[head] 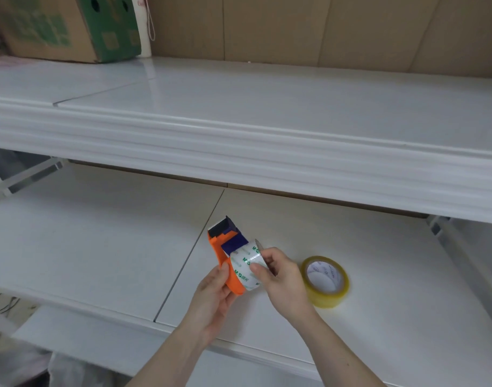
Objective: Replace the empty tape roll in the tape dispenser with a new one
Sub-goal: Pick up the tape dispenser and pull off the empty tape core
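An orange and dark blue tape dispenser is held above the lower white shelf by my left hand, thumb on its orange side. A white roll with green lettering sits in the dispenser. My right hand pinches this roll, thumb on its outer face and fingers at its right rim. To the right, a full roll of yellowish clear tape lies flat on the same shelf, apart from both hands.
An upper white shelf juts out above and behind the hands. A cardboard box with green print stands on it at the far left. Brown cardboard panels line the back wall.
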